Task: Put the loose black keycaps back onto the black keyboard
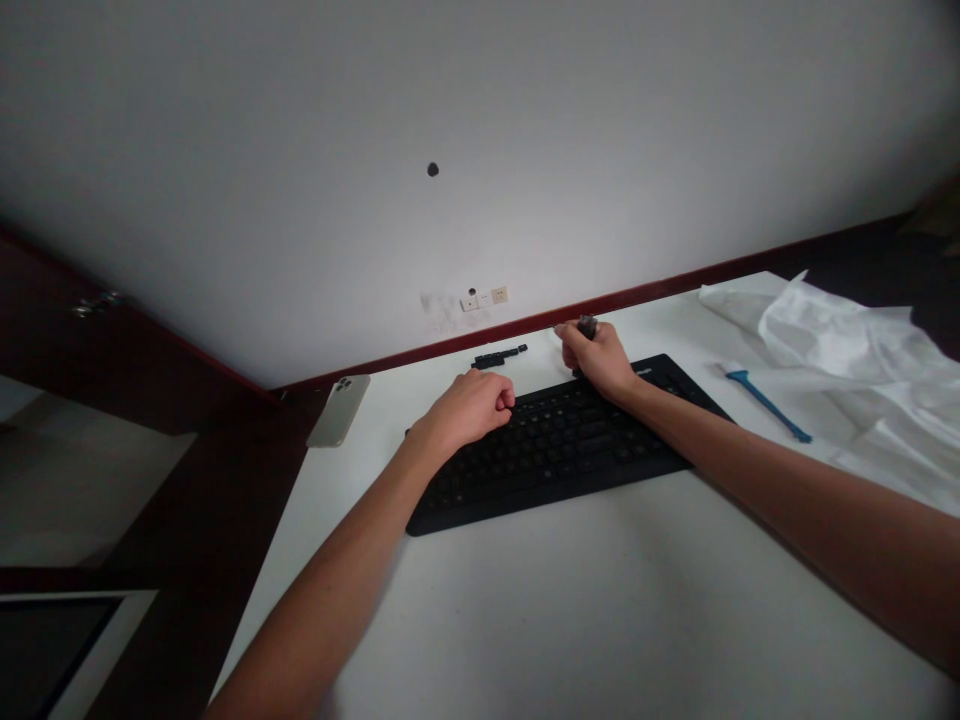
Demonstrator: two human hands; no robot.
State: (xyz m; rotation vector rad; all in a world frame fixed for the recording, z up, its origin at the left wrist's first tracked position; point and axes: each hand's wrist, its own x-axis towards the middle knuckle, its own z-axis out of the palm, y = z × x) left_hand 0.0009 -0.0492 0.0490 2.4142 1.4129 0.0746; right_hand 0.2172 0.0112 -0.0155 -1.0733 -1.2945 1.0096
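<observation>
A black keyboard point(555, 440) lies at a slant on the white table. My left hand point(471, 408) is over its far left part with the fingers curled closed; whatever may be in them is hidden. At the keyboard's far edge, my right hand point(600, 358) is closed around a dark handle point(587, 326), whose end sticks up out of the fist. The rest of that object is mostly covered. Several loose black keycaps point(499, 356) lie in rows on the table just beyond my left hand.
A phone point(339, 410) lies face down at the table's left edge. To the right are a blue-handled brush point(769, 405) and crumpled white sheeting point(832, 330). The wall with power sockets point(484, 298) rises behind the white table point(570, 590).
</observation>
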